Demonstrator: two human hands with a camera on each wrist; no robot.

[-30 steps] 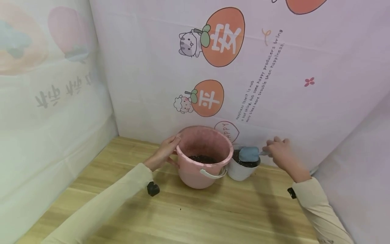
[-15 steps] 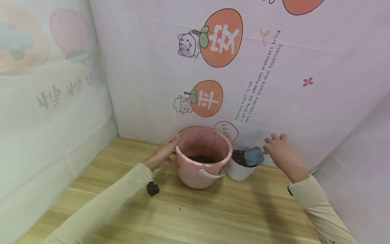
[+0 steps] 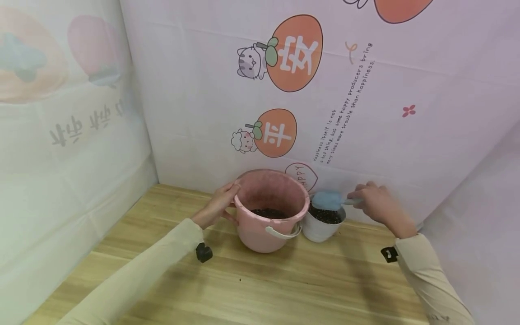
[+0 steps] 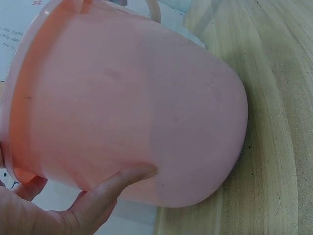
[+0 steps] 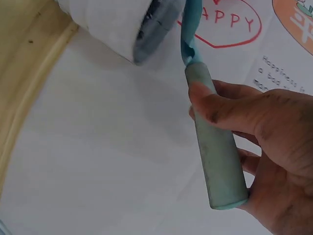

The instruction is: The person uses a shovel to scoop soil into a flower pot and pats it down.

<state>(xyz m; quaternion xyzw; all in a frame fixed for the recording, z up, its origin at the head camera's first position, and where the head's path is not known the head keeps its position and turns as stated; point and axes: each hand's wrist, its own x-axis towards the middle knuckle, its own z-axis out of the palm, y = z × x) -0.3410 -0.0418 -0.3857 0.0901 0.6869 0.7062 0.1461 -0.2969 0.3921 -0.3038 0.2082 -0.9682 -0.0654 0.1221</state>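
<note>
A pink bucket (image 3: 264,232) with dark soil (image 3: 270,213) low inside stands against the back wall. My left hand (image 3: 217,205) grips it at its left side near the rim; in the left wrist view the thumb (image 4: 132,175) presses on the outer wall. My right hand (image 3: 378,203) holds a small blue trowel (image 3: 327,200) by its greenish handle (image 5: 217,152), thumb and fingers wrapped round it. The trowel's blade hangs above the white pot (image 3: 318,230), close to the bucket's right rim. Dark soil fills the pot nearly to its rim. Whether the blade carries soil cannot be told.
The bucket's pale carrying handle (image 3: 284,234) hangs down in front, near the pot. Printed white cloth (image 3: 195,90) rises directly behind both containers, with more cloth at left and right. A small dark speck (image 3: 240,280) lies on the wooden table (image 3: 260,298).
The trowel blade first shifted right and tilted down at the pot's right side. Now it is higher and farther left, above the pot. The left hand and bucket stay in place.
</note>
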